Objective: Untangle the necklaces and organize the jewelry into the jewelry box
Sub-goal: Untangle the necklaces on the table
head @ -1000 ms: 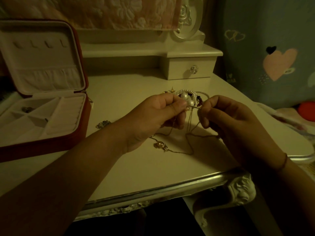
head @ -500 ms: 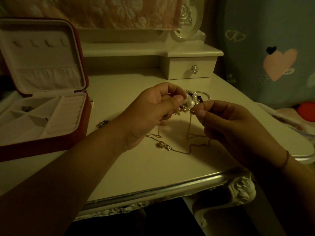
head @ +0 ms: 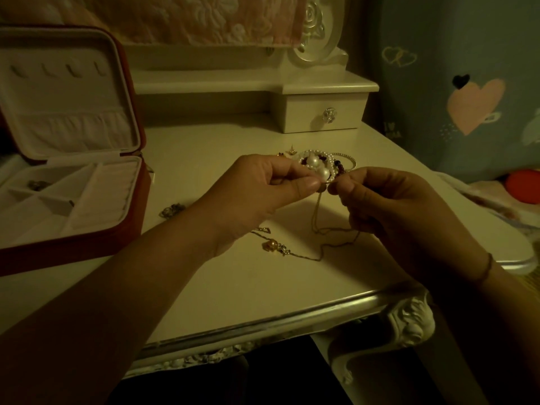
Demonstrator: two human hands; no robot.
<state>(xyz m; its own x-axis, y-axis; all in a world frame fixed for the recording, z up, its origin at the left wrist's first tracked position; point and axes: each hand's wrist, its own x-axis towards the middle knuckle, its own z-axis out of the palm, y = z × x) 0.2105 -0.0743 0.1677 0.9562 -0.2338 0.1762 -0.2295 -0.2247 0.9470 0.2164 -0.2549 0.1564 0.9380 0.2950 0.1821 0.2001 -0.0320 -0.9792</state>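
**Chain** (head: 317, 211): fine, gold-toned and limp. Its top is raised above the table (head: 233, 287) and pinched by both hands. The long axis drops from 12 to 6 below the pinch. The slack loops on the tabletop, then trails toward 8 o'clock to the pendant (head: 270, 246), a small rounded gold bead with a bright setting.

**Left hand** (head: 257, 197): thumb and forefinger are closed tight on the chain's top, coming in from 9 o'clock.

**Right hand** (head: 403, 211): a matching narrow pinch from 3 o'clock. Its fingertips almost touch the left hand's, so neither hand is nearer. Judgement: the knot sits between the two pinches, so drawing them apart along the 9–3 line is what the next move turns on. Thin links may snag or kink.

**Pearls** (head: 315, 163): large, glossy and round, just at 12 o'clock of the pinch. It cannot be told whether they are held or lying behind.

**Bracelets** (head: 347, 160): a heap of beaded rings with small pearls and dark red beads, behind the hands.

**Box** (head: 87, 249): red shell and pale padded lining, with the lid open. It stands well apart at 9 o'clock, nearer the left hand. The divided tray holds one small dark piece (head: 36, 185).

**Trinket** (head: 172, 210): dull metal with an irregular shape, lying on the table between box and hands.
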